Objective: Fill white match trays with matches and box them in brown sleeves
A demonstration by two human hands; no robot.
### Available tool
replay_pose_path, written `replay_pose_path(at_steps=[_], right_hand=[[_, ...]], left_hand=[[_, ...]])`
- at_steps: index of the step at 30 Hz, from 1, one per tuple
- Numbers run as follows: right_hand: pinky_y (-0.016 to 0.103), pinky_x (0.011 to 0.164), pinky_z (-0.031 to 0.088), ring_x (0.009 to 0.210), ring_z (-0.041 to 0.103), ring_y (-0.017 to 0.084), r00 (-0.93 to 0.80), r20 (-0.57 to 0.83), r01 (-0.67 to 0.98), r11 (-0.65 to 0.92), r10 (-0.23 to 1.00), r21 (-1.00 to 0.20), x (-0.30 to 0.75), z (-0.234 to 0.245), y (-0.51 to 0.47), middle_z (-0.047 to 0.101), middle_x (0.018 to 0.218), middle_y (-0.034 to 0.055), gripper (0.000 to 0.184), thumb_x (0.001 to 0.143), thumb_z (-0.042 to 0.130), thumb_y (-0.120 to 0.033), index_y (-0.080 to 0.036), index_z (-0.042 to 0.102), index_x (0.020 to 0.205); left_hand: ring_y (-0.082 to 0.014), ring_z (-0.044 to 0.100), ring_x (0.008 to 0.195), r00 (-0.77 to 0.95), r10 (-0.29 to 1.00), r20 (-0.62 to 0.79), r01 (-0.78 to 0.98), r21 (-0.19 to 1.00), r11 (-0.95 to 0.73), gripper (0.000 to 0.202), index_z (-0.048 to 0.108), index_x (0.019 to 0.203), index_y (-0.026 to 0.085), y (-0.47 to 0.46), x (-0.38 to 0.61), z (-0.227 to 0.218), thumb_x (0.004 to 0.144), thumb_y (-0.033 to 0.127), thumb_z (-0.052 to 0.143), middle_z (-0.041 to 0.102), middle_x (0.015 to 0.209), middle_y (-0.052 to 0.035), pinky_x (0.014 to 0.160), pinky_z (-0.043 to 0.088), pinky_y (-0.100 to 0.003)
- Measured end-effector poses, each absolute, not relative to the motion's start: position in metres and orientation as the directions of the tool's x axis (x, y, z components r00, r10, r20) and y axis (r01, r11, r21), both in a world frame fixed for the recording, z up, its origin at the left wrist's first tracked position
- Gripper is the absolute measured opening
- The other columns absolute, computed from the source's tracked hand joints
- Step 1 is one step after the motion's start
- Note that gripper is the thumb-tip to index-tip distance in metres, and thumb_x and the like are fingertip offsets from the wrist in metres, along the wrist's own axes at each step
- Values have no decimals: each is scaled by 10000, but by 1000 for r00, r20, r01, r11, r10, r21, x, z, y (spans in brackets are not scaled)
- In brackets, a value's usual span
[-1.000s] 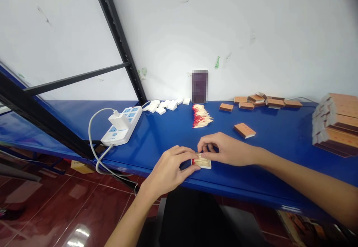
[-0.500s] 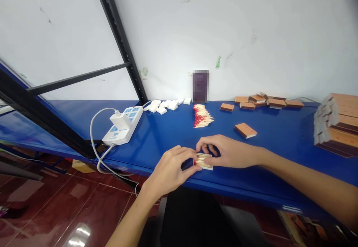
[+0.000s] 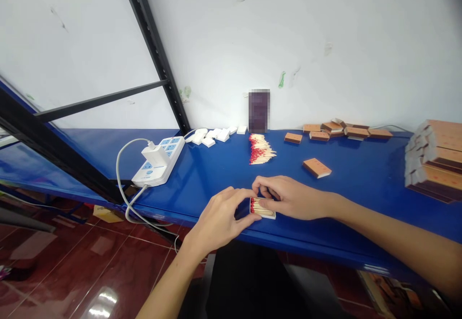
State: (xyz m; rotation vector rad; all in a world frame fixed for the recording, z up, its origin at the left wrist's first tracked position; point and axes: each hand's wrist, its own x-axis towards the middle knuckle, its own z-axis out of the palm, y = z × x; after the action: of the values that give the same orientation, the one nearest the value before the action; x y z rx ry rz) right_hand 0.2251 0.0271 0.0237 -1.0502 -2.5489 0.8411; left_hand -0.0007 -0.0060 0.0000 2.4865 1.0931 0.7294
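Observation:
A small white tray of red-tipped matches (image 3: 262, 208) lies near the front edge of the blue shelf (image 3: 361, 184). My left hand (image 3: 220, 218) pinches the tray's left end with thumb and fingers. My right hand (image 3: 288, 196) rests curled over the tray's far side and right end, fingertips pressing on the matches. A loose pile of red-tipped matches (image 3: 260, 149) lies farther back, and a single brown matchbox (image 3: 316, 168) sits to the right of my hands.
A white power strip (image 3: 158, 161) with a plugged charger and cable lies at left. Small white trays (image 3: 215, 135) line the wall. Several brown matchboxes (image 3: 339, 130) lie at the back right, and a large stack of boxes (image 3: 435, 158) stands far right. A black diagonal frame (image 3: 155, 49) crosses the left.
My right fingers have slid a little left over the tray, and more of the red match heads show now. My left hand has barely moved.

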Motion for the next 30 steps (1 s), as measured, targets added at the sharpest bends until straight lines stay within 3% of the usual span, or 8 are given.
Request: replay_pose_path(at_steps=[13,20,25,28,30], right_hand=[[257,604,324,643,448,123,-723,8,555,588,691,-588,226,28,26,486,731,-48,97,941,518,-304,-223,535,991],[267,653,345,691,482,139,-752,49,535,653,657,-536,225,29,23,548,795,-30,106,903,554,-275,-223,518,987],[282,696,367,754,522,155,-755,50,525,649,654,-550,226,31,21,605,873,-10,114,923,540,-279,-222,526,1021],[266,633,362,666,485,144,-707,88,554,627,702,-548,230,26,30,566,774,-23,132,969,477,-322,-215,535,1023],[271,621,362,628,477,148,-605,183,633,607,775,-481,234,20,42,545,718,-22,181,986,437,-316,-197,555,1054]], left_hand=[[-206,637,926,584,749,313,580,486,-654,235,623,1102,242,-6,1,2,910,335,721,716,1118,-10,840,480,-318],[-206,662,946,593,723,354,552,475,-685,174,629,998,227,-5,2,0,913,349,718,722,1064,-8,988,433,-361],[-212,659,983,595,724,349,550,480,-683,206,615,1028,227,-4,2,-1,906,347,730,716,1114,-2,1023,402,-373],[-213,649,950,591,728,347,566,465,-681,241,611,1060,226,-5,2,1,899,352,738,716,1101,-2,1002,410,-376],[-212,640,933,588,735,339,577,460,-674,257,613,1086,230,-6,2,1,898,355,738,715,1095,-1,986,420,-373]])
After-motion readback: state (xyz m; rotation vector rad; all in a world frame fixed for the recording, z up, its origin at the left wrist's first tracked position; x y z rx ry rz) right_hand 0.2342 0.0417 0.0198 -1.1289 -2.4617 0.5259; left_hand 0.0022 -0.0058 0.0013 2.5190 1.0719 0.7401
